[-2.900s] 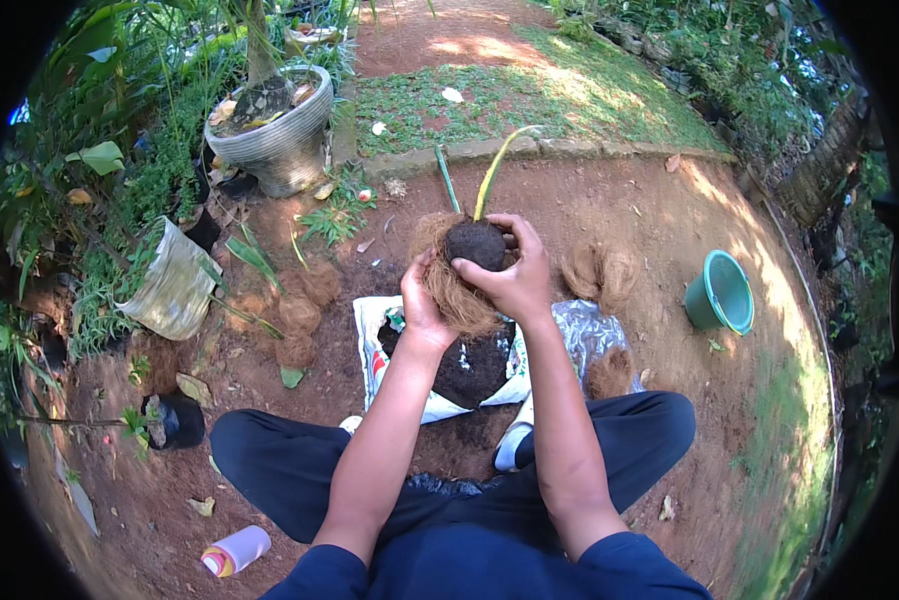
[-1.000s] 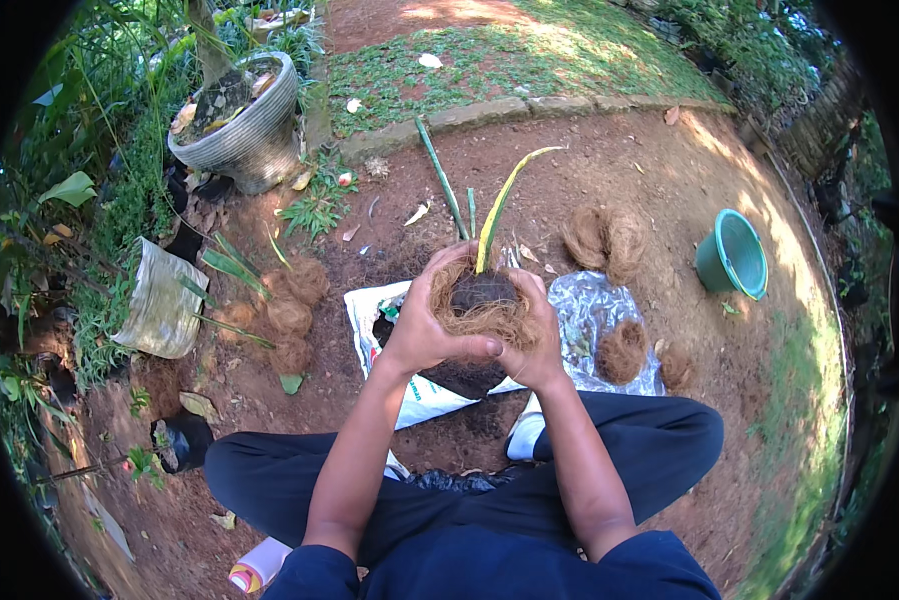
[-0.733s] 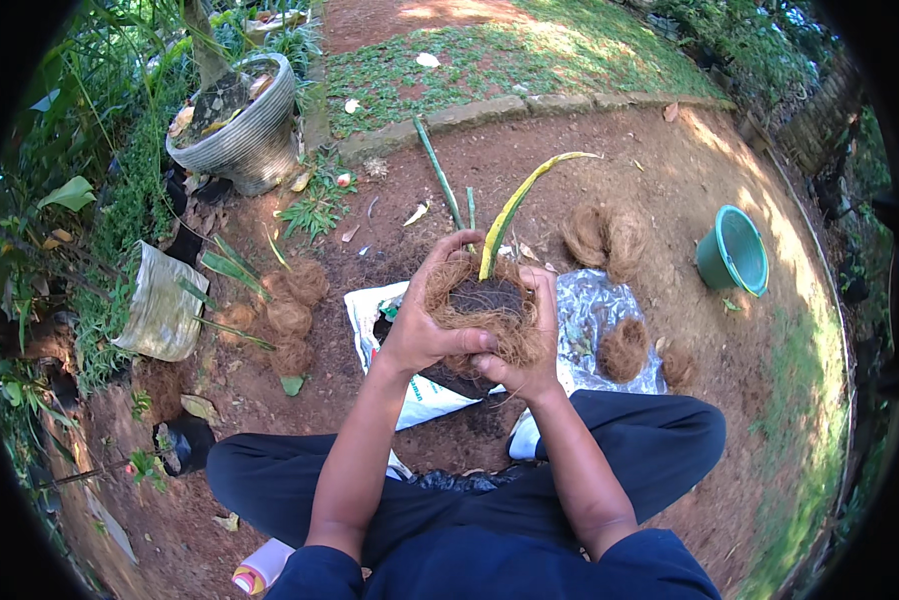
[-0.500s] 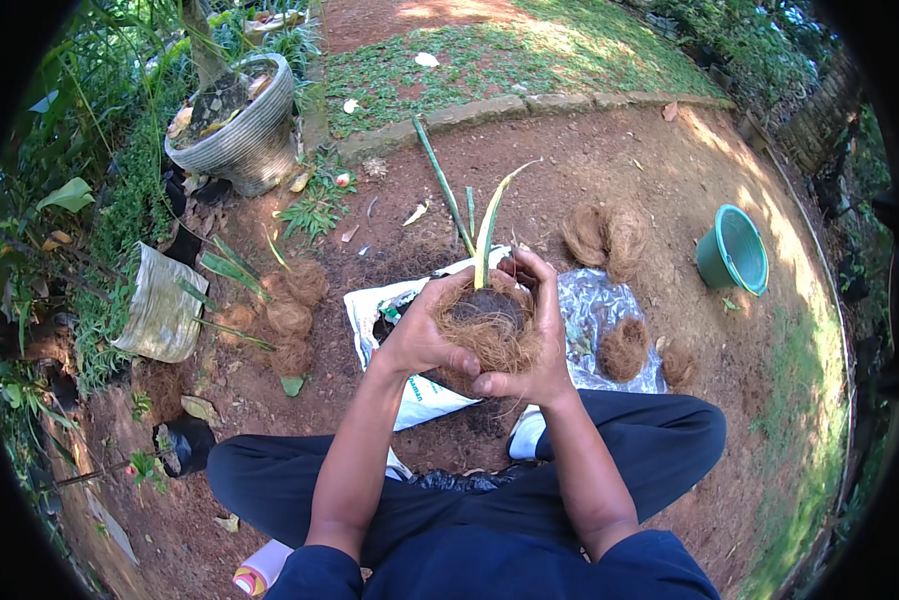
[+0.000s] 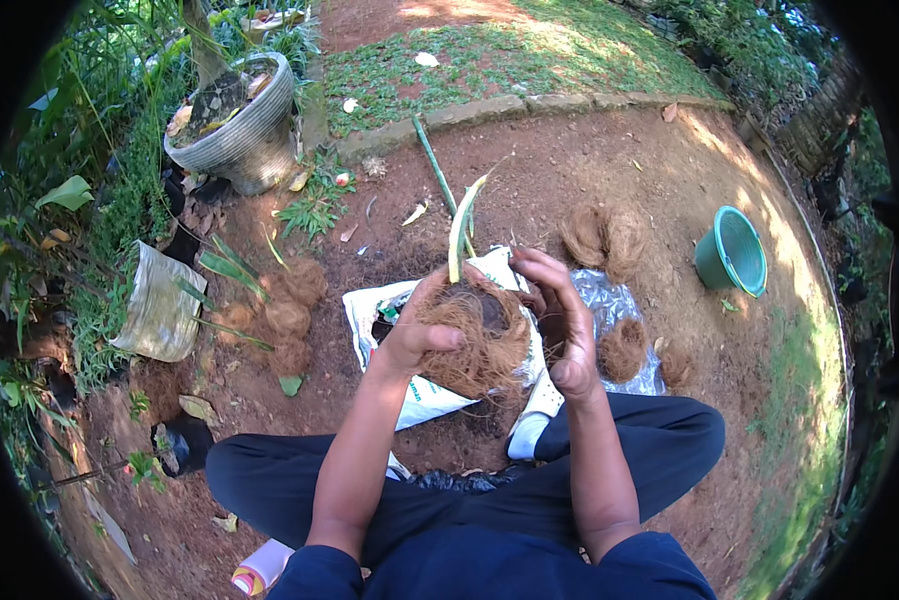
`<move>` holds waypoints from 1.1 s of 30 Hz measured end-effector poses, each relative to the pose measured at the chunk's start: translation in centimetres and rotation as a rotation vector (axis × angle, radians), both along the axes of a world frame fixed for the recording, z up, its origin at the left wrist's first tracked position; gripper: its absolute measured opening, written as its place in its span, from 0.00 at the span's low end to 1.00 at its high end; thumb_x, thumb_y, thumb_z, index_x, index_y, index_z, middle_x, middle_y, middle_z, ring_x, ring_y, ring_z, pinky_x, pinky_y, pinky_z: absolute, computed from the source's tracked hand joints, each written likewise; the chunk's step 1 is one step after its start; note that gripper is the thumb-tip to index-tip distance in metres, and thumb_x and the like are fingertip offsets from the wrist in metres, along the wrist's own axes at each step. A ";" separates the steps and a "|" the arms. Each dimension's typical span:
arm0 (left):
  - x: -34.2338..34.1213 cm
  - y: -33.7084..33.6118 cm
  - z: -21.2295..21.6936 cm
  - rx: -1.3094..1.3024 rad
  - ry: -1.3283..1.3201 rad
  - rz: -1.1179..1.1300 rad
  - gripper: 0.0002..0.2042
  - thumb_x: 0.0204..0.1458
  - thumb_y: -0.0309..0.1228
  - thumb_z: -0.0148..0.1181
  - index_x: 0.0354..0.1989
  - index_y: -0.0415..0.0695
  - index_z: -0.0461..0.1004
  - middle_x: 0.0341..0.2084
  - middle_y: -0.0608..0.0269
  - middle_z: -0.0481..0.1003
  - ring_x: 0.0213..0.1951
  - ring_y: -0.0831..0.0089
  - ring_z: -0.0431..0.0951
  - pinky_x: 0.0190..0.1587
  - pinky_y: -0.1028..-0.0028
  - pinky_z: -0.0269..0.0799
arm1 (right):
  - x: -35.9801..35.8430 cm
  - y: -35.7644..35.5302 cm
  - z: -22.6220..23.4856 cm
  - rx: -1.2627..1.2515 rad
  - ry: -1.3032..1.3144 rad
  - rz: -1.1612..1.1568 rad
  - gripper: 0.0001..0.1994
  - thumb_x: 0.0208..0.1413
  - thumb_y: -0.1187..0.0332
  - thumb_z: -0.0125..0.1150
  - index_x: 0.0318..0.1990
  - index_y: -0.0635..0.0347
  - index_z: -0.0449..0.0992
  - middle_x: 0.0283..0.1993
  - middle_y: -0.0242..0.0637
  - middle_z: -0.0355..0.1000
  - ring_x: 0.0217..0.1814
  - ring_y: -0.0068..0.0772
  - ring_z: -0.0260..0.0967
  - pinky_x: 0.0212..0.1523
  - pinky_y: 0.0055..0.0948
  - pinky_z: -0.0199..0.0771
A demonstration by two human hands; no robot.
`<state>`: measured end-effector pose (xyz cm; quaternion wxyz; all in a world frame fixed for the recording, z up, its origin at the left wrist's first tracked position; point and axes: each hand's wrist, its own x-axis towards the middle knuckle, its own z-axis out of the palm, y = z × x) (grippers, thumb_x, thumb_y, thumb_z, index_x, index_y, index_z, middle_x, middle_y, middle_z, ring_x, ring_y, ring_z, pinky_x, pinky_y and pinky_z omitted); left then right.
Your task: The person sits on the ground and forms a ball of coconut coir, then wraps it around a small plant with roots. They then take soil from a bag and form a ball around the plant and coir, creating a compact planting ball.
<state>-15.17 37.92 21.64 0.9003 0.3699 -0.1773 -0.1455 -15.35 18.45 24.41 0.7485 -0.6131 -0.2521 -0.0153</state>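
Both hands are up in front of the seated person, working one bundle: the left hand (image 5: pixel 416 335) cups a ball of brown coconut fibre (image 5: pixel 479 345) from its left flank, fingers curled into the husk and clenched on it, seemingly so the loose strands stay packed. The right hand (image 5: pixel 561 320) sits on the opposite side, fingers spread and bent over the ball's edge, pressing rather than fully closing, so the ball is squeezed between the two palms. Out of the top, just beyond the left thumb, a yellow-green shoot (image 5: pixel 461 228) stands nearly upright, which looks like why the bundle is held level. Directly beneath the hands lies a white bag (image 5: pixel 424 395) on the bare soil. Further right of the right hand, loose fibre clumps (image 5: pixel 623 348) rest on a clear plastic sheet (image 5: pixel 609 298), within easy reach; well beyond sits a green bucket (image 5: pixel 734 252).
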 end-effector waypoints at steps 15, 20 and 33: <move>-0.5 -1.1 -1.1 -0.132 0.076 -0.049 0.38 0.31 0.35 0.65 0.56 0.37 0.62 0.49 0.52 0.71 0.52 0.63 0.74 0.57 0.64 0.71 | -0.7 -1.3 1.9 -0.435 -0.386 -0.215 0.10 0.38 0.71 0.74 0.31 0.56 0.82 0.45 0.39 0.71 0.50 0.39 0.70 0.51 0.36 0.71; -0.5 -1.3 -0.7 -0.005 0.031 -0.079 0.38 0.30 0.36 0.65 0.55 0.37 0.63 0.48 0.54 0.72 0.52 0.64 0.74 0.58 0.65 0.69 | -1.1 -0.9 1.6 -0.382 -0.346 -0.387 0.07 0.41 0.72 0.72 0.30 0.56 0.81 0.36 0.36 0.64 0.49 0.42 0.68 0.53 0.39 0.70; 0.0 -0.8 0.4 0.006 0.095 -0.066 0.33 0.33 0.32 0.66 0.53 0.38 0.65 0.46 0.55 0.73 0.51 0.65 0.74 0.57 0.66 0.70 | -1.2 -1.4 1.8 -0.333 -0.301 -0.267 0.09 0.47 0.66 0.72 0.29 0.62 0.81 0.50 0.43 0.65 0.57 0.39 0.65 0.58 0.39 0.65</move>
